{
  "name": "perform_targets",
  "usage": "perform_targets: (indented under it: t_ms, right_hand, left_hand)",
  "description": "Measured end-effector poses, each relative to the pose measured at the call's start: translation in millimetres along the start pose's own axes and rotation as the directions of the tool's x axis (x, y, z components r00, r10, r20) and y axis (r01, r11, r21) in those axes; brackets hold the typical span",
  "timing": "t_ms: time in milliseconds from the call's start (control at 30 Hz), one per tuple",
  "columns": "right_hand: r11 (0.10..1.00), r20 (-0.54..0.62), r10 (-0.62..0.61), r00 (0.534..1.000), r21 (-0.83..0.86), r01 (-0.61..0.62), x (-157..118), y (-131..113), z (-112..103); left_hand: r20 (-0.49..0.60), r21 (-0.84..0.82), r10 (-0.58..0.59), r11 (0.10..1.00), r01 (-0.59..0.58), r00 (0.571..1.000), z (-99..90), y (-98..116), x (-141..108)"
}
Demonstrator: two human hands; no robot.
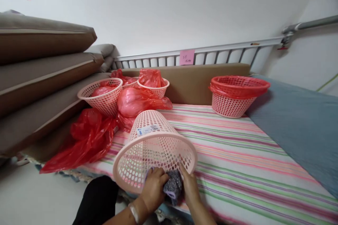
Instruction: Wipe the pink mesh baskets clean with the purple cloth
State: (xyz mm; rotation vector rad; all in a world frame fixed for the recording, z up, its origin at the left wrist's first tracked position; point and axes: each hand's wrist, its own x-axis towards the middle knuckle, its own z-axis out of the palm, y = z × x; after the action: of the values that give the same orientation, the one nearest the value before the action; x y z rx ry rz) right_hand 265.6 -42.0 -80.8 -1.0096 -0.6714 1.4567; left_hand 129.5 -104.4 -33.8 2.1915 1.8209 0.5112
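A pale pink perforated plastic basket (155, 135) lies tipped on its side, its mouth facing me and a label on its wall. At the lower part of its mouth, my left hand (155, 187) is closed on a dark grey speckled cloth (173, 184) with a light purple edge. My right hand (190, 185) is at the right lower rim, one digit reaching inside the basket. Its other fingers are largely hidden; it appears to grip the rim, close beside the cloth.
Red plastic bags (89, 137) lie to the left, near upright pink baskets (101, 93) holding more bags. At right stands a pink basket (232, 107) with a red rim and red plastic around it. Thick cushions (44, 66) are stacked at left; striped bedding (237, 154) lies underneath.
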Motion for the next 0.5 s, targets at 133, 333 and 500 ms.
perform_targets:
  t_ms: [133,333,500]
  right_hand:
    - [1.0,0.008,-0.002,1.0,0.024,0.002,1,2,0]
    - [0.994,0.052,0.029,0.998,0.108,-0.034,0,-2,3]
    - [0.987,0.061,0.099,0.993,0.124,-0.106,-1,-3,2]
  left_hand:
    - [0.004,0.041,-0.034,0.999,0.034,0.999,-2.5,1,5]
    - [-0.039,0.149,-0.178,0.972,0.182,0.983,-10.2,-5,43]
    - [-0.084,0.175,-0.325,0.926,0.335,0.942,-27.7,-27,102]
